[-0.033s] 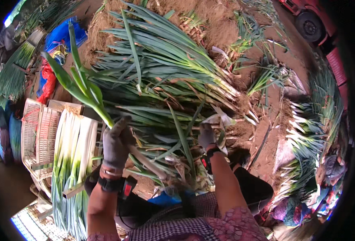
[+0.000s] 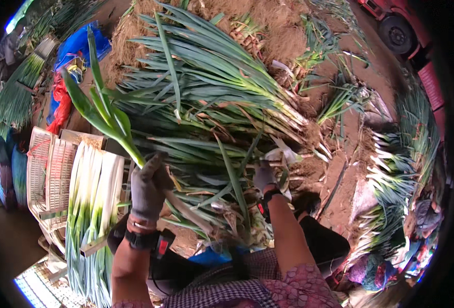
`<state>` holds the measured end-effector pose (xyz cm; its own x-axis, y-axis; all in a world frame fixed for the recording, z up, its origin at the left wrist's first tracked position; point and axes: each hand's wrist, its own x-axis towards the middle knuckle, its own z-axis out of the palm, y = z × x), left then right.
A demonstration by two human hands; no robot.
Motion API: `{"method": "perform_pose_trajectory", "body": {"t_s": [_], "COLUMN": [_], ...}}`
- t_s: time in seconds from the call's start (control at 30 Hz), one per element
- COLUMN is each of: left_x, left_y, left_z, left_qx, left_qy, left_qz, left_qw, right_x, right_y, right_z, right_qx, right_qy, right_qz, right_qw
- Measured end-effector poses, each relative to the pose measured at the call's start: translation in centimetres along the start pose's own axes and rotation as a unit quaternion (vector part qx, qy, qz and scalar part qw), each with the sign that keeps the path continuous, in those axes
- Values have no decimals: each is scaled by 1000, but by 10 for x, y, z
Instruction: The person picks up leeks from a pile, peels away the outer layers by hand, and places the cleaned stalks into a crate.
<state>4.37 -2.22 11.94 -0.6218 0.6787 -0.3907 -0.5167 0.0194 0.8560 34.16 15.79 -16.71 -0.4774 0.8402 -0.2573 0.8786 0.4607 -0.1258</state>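
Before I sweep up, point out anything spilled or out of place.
Loose greens lie scattered on the dirt floor beyond the right hand, unlike the leeks lined up evenly at left. One long leaf also looks askew, lying crosswise over the big pile.

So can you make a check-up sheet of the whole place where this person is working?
Surface: brown ground, littered.
Job's things: one green onion held leaves-up; heaped green onions ahead.
Clutter: matted brown roots, crumpled red plastic.
Hands: gloved left hand closed on the single onion; gloved right hand by the stalk ends, grip unclear.
Cables: nothing seen for certain.
Surroundings: plastic crate at left; red vehicle with black tyre at upper right.
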Motion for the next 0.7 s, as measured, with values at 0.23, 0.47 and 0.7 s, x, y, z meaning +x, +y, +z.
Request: {"method": "perform_pose_trajectory", "body": {"t_s": [0.23, 0.47, 0.7], "left_x": [5, 0, -12], "left_y": [10, 5, -20], "left_z": [-5, 10, 40], "left_qx": [-67, -14, 5], "left_qy": [38, 35, -70], "left_qz": [-57, -1, -23], "left_qw": [995, 999, 997], "right_x": [23, 2, -84], "right_y": [-40, -23, -28], "right_z": [-31, -259, -326], "right_qx": [-129, 2, 133], "right_qy": [-23, 209, 303], "right_qz": [-83, -68, -135], "right_qw": [988, 976, 934]}}
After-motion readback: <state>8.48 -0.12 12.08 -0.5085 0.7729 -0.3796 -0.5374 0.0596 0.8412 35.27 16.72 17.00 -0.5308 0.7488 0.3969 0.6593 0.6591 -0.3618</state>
